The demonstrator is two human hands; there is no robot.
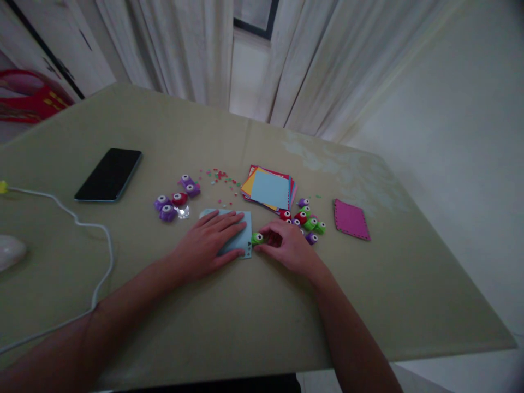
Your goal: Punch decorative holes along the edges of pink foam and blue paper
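My left hand (215, 240) lies flat with fingers stretched over a light blue paper square (248, 232), pressing it against the table. Small punched holes run along the right edge of that paper. At this edge sits a green craft paper punch (257, 238) with an eye-like white disc, pinched between the thumb and fingers of my right hand (286, 245). Behind my right hand is a group of similar punches (310, 224) in green, red and purple. The blue paper's middle is hidden under my left hand.
A stack of coloured paper squares (270, 188) lies behind my hands, with confetti bits (221, 176) beside it. More purple and red punches (167, 212) stand left. A magenta square with punched edges (351, 219) lies right; a dark tablet (109, 174) and white cable (107, 234) left.
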